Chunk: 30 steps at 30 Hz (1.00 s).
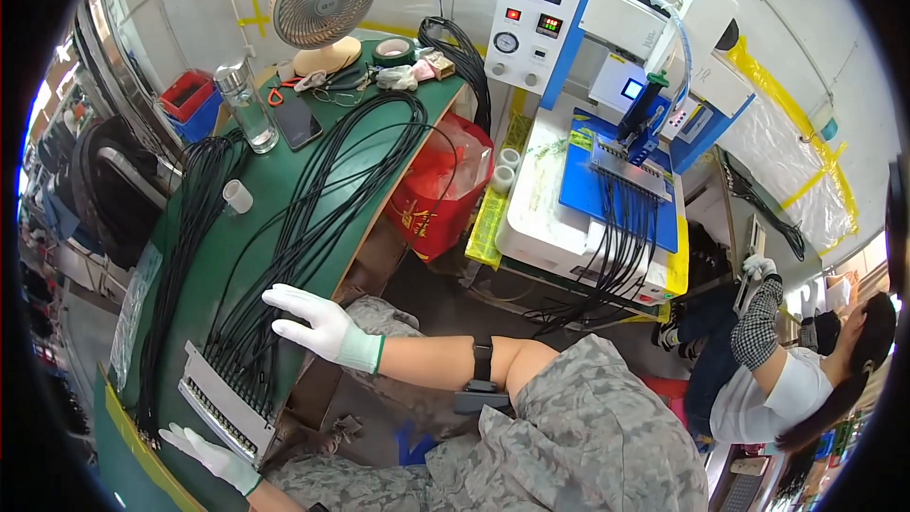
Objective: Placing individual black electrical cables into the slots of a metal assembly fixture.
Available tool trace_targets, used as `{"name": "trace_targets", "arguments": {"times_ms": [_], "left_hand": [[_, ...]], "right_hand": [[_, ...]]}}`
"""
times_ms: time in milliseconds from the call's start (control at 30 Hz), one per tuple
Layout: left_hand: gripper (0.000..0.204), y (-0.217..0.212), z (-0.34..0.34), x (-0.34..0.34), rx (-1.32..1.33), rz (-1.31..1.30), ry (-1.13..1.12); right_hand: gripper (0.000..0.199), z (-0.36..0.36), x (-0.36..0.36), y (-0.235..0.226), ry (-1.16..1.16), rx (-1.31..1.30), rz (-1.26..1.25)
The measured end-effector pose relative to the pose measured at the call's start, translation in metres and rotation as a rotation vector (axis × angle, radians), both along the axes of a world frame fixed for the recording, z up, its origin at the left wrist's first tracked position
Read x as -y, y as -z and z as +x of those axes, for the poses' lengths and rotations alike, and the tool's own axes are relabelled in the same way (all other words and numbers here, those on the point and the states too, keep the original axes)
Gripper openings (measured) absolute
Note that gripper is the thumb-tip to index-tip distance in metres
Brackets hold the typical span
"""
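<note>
A grey metal clamp bar (pixel 226 411) lies on the green table (pixel 275 180) and holds a row of several black cable ends. The black cables (pixel 313 199) run from it in long loops up the table. My right hand (pixel 318 324), in a white glove, lies flat on the cables just above the bar, fingers apart. My left hand (pixel 207 455), also gloved, rests at the lower end of the bar with fingers stretched out, gripping nothing that I can see.
Fan (pixel 322 5), clear bottle (pixel 246 104), phone (pixel 297 120), tape roll (pixel 392 49) and a white cup (pixel 237 195) stand on the table. A red bag (pixel 438 188) hangs beside it. A white-and-blue machine (pixel 607 85) holds more cables (pixel 626 228). Another person (pixel 787 370) sits at the right.
</note>
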<state>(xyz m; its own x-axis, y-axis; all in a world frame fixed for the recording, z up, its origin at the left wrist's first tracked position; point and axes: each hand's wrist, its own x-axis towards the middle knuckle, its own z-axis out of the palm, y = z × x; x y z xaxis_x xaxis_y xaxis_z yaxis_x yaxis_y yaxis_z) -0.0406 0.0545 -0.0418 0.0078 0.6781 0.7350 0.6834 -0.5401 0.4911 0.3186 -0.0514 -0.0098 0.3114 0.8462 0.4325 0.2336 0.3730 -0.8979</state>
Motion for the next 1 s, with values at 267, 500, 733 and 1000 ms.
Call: {"name": "trace_targets", "arguments": {"times_ms": [267,500,733,1000], "left_hand": [[0.057,-0.031,0.053,0.024,0.383,-0.281,-0.012],[0.049,-0.02,0.028,0.017,0.094,-0.164,-0.048],[0.048,0.002,-0.001,0.002,-0.252,-0.02,-0.073],[0.049,-0.008,0.017,0.011,-0.037,-0.157,-0.048]], "right_hand": [[0.045,0.002,0.0,0.001,0.037,-0.017,0.009],[0.044,-0.001,-0.001,0.0,0.029,-0.016,0.016],[0.044,0.0,-0.001,0.002,0.051,-0.002,0.011],[0.045,0.002,0.0,0.0,0.023,0.0,-0.013]]}}
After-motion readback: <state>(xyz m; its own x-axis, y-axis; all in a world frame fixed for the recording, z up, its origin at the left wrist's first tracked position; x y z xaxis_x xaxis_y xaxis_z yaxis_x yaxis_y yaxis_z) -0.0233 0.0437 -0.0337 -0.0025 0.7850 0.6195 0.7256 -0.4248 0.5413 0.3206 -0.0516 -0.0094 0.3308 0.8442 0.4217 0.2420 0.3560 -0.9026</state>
